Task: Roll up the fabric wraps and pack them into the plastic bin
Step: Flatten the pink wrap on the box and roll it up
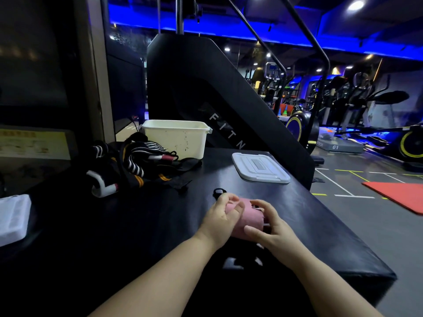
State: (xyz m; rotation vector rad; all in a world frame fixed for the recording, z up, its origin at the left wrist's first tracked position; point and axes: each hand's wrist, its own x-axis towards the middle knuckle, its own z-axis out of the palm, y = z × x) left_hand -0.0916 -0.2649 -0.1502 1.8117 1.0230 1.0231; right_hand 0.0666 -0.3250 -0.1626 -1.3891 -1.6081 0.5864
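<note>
From the head view, the pink wrap (pixel 248 217) sat mid-table (pixel 137 225), left hand (pixel 223 216) curled round one end, right hand (pixel 272 227) gripping the other. The plastic bin (pixel 180 138) stood at the back, its lid (pixel 259 167) off nearby, with a pile of wraps (pixel 135 161) just beside it.

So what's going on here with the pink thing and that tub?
A person is rolling a pink fabric wrap on a black padded bench, with the left hand and the right hand both curled round the roll. A heap of black striped wraps lies unrolled further left, beside a white plastic bin. The bin's lid is off and lies flat to the right. The pink roll is not in the bin yet.
</note>
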